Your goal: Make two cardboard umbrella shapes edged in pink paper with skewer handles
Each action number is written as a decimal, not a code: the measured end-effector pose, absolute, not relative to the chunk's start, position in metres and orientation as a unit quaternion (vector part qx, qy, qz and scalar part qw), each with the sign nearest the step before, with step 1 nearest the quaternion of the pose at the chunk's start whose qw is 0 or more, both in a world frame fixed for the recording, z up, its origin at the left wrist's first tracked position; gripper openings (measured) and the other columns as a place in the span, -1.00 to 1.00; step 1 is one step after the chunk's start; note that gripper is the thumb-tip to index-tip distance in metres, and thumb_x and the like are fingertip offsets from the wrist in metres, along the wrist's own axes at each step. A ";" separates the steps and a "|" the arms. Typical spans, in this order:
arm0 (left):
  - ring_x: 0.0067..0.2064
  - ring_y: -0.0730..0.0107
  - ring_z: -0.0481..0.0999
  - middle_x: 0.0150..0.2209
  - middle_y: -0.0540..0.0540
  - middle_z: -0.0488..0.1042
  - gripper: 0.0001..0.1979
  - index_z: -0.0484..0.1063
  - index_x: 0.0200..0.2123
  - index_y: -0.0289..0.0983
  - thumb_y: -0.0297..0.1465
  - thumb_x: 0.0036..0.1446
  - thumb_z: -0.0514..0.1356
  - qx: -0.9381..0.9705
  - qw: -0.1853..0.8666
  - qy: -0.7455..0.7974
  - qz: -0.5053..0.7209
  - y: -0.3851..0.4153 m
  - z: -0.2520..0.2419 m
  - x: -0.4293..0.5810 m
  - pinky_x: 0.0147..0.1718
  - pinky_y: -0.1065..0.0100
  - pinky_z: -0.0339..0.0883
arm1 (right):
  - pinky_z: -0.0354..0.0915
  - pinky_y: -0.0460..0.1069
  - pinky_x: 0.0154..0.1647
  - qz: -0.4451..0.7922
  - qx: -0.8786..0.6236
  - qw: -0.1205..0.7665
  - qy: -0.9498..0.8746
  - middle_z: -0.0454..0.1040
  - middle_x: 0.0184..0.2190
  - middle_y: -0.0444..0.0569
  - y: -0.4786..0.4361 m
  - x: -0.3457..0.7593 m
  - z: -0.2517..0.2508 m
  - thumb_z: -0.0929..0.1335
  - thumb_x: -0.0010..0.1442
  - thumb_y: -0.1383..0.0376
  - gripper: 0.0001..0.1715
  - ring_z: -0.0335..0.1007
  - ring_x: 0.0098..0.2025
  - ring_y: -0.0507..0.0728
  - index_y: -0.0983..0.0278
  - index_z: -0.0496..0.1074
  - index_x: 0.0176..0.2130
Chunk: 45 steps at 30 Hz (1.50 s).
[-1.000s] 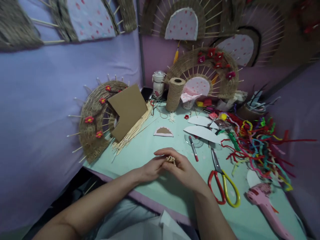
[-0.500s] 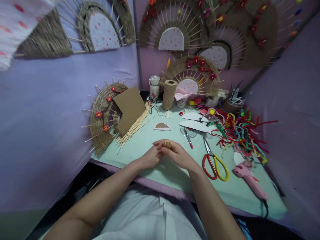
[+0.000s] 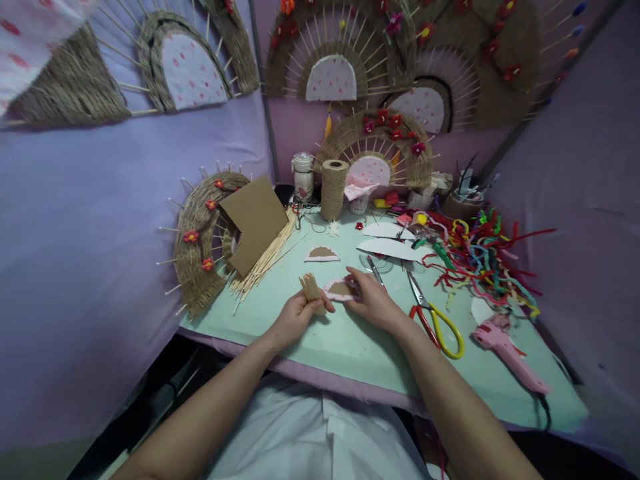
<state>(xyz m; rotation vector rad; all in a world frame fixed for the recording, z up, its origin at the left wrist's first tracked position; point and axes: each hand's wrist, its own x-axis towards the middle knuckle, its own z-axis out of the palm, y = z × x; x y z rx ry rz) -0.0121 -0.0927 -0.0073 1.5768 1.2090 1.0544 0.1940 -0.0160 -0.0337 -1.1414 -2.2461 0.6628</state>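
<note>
My left hand point(image 3: 299, 319) is closed around a bundle of short thin wooden sticks point(image 3: 310, 285), whose ends point up and away from me. Just right of it, my right hand point(image 3: 373, 299) grips the right end of a half-round cardboard piece point(image 3: 340, 289) with a whitish fabric border. The fingers cover part of that piece. A second half-round cardboard piece point(image 3: 323, 253) with the same border lies flat on the table, a little farther off.
Scissors point(image 3: 423, 307), a marker point(image 3: 374, 268) and a pink glue gun point(image 3: 510, 353) lie to the right. Coloured pipe cleaners point(image 3: 480, 257) pile up behind them. At left are long sticks point(image 3: 267, 257), a cardboard sheet point(image 3: 257, 223) and a twine-covered fan point(image 3: 197, 250). A twine spool point(image 3: 334, 191) stands at the back.
My hands were clasped together around the sticks and have come apart. The bundle now stays in my left hand, while the right has moved onto a half-round piece. The view has shifted slightly.
</note>
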 end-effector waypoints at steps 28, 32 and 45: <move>-0.13 0.26 0.51 -0.20 -0.12 0.59 -0.74 0.53 -0.23 -0.35 -0.31 0.19 0.11 0.712 0.467 0.399 0.340 -0.040 -0.024 0.004 -0.10 0.31 0.33 | 0.32 -0.02 -0.21 0.434 -0.290 0.328 -0.787 0.44 -0.27 -0.05 -0.023 0.170 0.026 0.33 0.19 0.35 -0.83 0.39 -0.24 0.07 0.20 0.55 -0.29; -0.16 0.27 0.52 -0.24 -0.10 0.60 -0.72 0.53 -0.26 -0.34 -0.27 0.18 0.12 0.710 0.459 0.403 0.350 -0.041 -0.024 0.004 -0.13 0.32 0.34 | 0.30 0.01 -0.12 0.415 -0.279 0.329 -0.801 0.46 -0.26 -0.04 -0.021 0.169 0.028 0.33 0.20 0.34 -0.84 0.39 -0.18 0.10 0.20 0.55 -0.29; -0.12 0.26 0.47 -0.16 -0.14 0.54 -0.74 0.48 -0.15 -0.37 -0.40 0.14 0.12 0.700 0.498 0.380 0.343 -0.035 -0.022 0.003 -0.11 0.28 0.32 | 0.28 -0.01 -0.21 0.381 -0.269 0.316 -0.826 0.44 -0.35 -0.05 -0.020 0.164 0.035 0.33 0.20 0.35 -0.78 0.39 -0.28 0.08 0.25 0.51 -0.44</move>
